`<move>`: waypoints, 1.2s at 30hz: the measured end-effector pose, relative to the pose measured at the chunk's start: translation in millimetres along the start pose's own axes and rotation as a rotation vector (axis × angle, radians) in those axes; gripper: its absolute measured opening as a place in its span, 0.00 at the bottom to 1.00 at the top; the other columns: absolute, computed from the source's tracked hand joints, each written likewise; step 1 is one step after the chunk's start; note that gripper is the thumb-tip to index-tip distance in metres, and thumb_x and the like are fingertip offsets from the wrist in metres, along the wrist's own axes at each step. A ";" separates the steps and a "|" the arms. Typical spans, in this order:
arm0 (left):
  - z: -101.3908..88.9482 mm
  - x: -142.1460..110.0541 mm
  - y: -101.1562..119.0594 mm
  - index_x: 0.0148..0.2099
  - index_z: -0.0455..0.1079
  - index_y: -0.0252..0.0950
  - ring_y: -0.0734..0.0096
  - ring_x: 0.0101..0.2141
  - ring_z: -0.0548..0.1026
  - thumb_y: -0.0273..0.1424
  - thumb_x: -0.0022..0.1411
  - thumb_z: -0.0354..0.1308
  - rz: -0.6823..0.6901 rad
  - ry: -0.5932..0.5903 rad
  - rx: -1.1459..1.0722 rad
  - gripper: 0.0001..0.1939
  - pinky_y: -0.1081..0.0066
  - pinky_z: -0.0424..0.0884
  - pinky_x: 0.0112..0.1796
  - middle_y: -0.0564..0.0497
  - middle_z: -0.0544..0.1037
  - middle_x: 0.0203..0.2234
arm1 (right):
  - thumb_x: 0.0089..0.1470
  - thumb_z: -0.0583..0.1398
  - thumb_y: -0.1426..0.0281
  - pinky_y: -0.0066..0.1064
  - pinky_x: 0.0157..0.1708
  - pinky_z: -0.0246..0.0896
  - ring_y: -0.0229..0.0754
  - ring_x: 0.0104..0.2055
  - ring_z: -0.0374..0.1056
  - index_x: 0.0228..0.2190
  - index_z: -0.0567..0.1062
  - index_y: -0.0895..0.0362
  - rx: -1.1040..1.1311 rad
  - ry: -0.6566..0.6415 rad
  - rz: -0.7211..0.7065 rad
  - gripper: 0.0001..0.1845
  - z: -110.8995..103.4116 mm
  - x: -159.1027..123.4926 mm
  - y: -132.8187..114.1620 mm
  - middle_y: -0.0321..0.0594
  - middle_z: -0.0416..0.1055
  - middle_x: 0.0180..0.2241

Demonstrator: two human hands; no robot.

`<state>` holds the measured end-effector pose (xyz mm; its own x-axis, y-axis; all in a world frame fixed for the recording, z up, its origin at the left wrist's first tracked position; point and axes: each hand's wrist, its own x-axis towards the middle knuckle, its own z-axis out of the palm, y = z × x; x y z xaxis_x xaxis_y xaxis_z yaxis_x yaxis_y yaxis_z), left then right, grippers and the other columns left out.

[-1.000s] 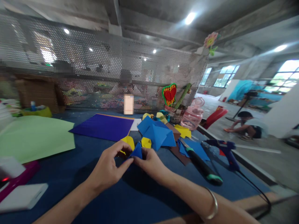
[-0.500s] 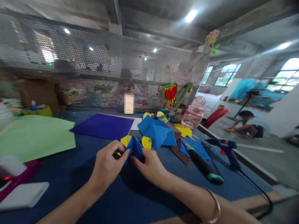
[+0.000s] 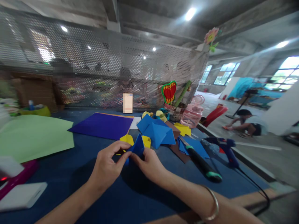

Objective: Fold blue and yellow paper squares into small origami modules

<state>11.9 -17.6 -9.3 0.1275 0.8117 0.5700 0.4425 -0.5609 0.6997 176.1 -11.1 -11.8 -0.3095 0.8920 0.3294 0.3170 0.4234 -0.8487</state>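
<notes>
A folded piece of blue paper [image 3: 138,145] is pinched between my two hands above the dark blue table, one corner pointing up. My left hand [image 3: 109,161] grips its left side with thumb and fingers. My right hand [image 3: 150,163] is closed on its right side, the thumb near the left thumb. Just behind the fingers lie yellow folded pieces [image 3: 126,140], partly hidden by the hands. A larger blue folded paper shape [image 3: 155,132] rests beyond my right hand.
A purple sheet [image 3: 102,126] and a light green sheet [image 3: 35,137] lie to the left. At the right are a utility knife [image 3: 203,163], a glue gun [image 3: 227,147] with its cord and a pink bottle [image 3: 192,113]. Behind stands a perforated metal screen [image 3: 93,62]; a person crouches far right.
The blue paper has turned in my fingers: its left flap has folded down under my left fingers, and a single point now stands up. Both hands stay in nearly the same place.
</notes>
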 end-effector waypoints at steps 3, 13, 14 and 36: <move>1.1 0.3 0.0 0.40 0.71 0.39 0.70 0.35 0.75 0.30 0.59 0.57 -0.070 -0.021 -0.023 0.05 0.72 0.70 0.39 0.52 0.77 0.33 | 0.57 0.57 0.66 0.27 0.32 0.59 0.38 0.30 0.63 0.28 0.74 0.60 -0.008 0.001 0.030 0.12 -0.1 0.3 1.8 0.36 0.71 0.27; 2.8 2.1 3.4 0.36 0.68 0.38 0.72 0.32 0.72 0.30 0.61 0.55 -0.060 -0.031 0.016 0.02 0.72 0.69 0.36 0.53 0.74 0.31 | 0.58 0.55 0.65 0.27 0.31 0.59 0.38 0.30 0.63 0.27 0.75 0.59 -0.005 0.012 0.058 0.14 -1.4 2.0 1.3 0.35 0.70 0.26; 2.7 1.8 4.0 0.36 0.68 0.38 0.72 0.32 0.72 0.30 0.61 0.54 -0.053 -0.032 0.021 0.02 0.72 0.69 0.36 0.53 0.74 0.31 | 0.57 0.55 0.65 0.27 0.31 0.59 0.38 0.30 0.63 0.27 0.74 0.59 -0.009 0.011 0.058 0.13 -1.4 1.9 1.4 0.35 0.70 0.26; -5.4 15.8 3.3 0.33 0.72 0.34 0.70 0.29 0.74 0.40 0.53 0.62 -0.485 -0.093 -0.379 0.13 0.73 0.69 0.32 0.52 0.78 0.27 | 0.53 0.60 0.65 0.26 0.30 0.59 0.36 0.30 0.62 0.38 0.71 0.58 0.049 0.035 0.066 0.11 -6.4 4.7 -4.9 0.36 0.69 0.31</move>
<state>10.6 -7.5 4.3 0.0750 0.9898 0.1209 0.1253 -0.1297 0.9836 178.9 -8.0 -3.4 -0.2579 0.9230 0.2857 0.2911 0.3562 -0.8879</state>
